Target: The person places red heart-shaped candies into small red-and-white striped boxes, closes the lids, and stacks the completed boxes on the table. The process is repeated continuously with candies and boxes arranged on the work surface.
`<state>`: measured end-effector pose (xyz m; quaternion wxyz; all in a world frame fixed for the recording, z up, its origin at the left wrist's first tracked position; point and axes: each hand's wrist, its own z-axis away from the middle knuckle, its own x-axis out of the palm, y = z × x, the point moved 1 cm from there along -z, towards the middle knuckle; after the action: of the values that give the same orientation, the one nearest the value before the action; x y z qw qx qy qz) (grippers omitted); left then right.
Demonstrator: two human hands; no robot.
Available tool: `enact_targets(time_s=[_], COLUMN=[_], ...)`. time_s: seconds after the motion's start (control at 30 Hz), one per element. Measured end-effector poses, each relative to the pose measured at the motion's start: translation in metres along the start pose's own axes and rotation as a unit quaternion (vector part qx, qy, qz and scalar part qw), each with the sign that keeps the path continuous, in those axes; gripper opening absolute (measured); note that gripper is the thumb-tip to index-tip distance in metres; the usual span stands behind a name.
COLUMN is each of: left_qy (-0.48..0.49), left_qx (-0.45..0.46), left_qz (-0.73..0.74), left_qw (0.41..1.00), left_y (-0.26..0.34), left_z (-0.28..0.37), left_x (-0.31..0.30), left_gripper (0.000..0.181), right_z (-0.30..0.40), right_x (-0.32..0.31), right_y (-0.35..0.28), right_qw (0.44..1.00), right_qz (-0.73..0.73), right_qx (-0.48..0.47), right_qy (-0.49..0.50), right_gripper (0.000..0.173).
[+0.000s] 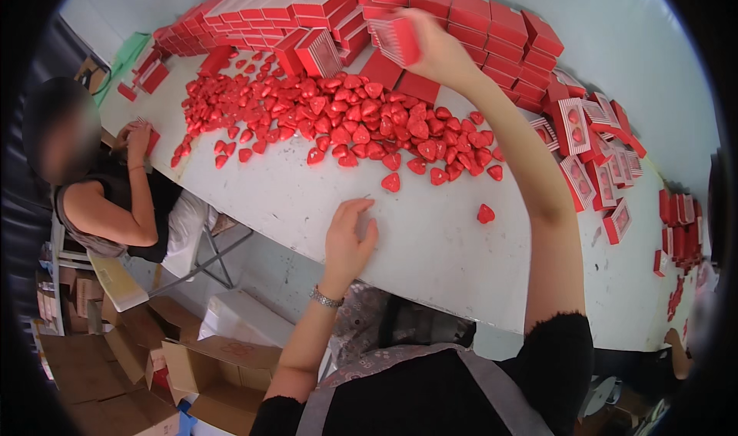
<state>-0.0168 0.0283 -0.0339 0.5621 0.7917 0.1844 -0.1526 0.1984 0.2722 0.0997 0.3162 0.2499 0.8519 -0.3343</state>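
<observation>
My right hand (429,47) is raised at the far side of the table, closed around a small red box with a striped lid (395,38), blurred by motion. Stacked red boxes (473,18) stand just behind it. My left hand (349,246) rests near the front edge of the white table (438,251), fingers a little curled and apart, holding nothing. Between my hands spreads a long heap of red foil-wrapped hearts (346,113). One foil heart (485,213) lies apart from the heap, to the right.
At the left a seated co-worker (115,205) handles a red box. Filled window boxes (599,153) lie piled at the right, with more red boxes (680,223) beyond. Open cardboard cartons (219,372) stand on the floor. Another person's arm (679,352) shows at the lower right.
</observation>
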Motion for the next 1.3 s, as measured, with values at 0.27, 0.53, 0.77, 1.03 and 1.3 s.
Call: enact_targets(time_s=[0.27,0.53,0.77,1.03,1.3], left_qy=[-0.01,-0.032,-0.311,-0.058,-0.076], left_qx=[-0.106,0.01,-0.04,0.002,-0.2], left_qz=[0.495,0.045,0.179,-0.119,0.058], left_qw=[0.862,0.998,0.933,0.991,0.975], left_y=[0.023,0.061,0.042,0.058,0.032], left_z=[0.008,0.026,0.021,-0.004,0.034], left_x=[0.025,-0.005,0.03,-0.001,-0.002], left_gripper=[0.065,0.079,0.074,0.052,0.055], right_z=[0.234,0.245,0.263,0.269,0.277], right_x=[-0.013,-0.052,-0.059,-0.046,-0.003], right_y=[-0.077,-0.074,-0.115,-0.119,-0.109], right_qw=[0.837,0.726,0.953,0.955,0.986], right_qz=[-0.477,-0.541,-0.08,0.133,0.003], right_qx=[0.261,0.3,-0.077,-0.062,-0.066], right_qy=[-0.068,-0.3,-0.282,-0.259,-0.153], right_gripper=[0.115,0.092,0.098,0.1,0.09])
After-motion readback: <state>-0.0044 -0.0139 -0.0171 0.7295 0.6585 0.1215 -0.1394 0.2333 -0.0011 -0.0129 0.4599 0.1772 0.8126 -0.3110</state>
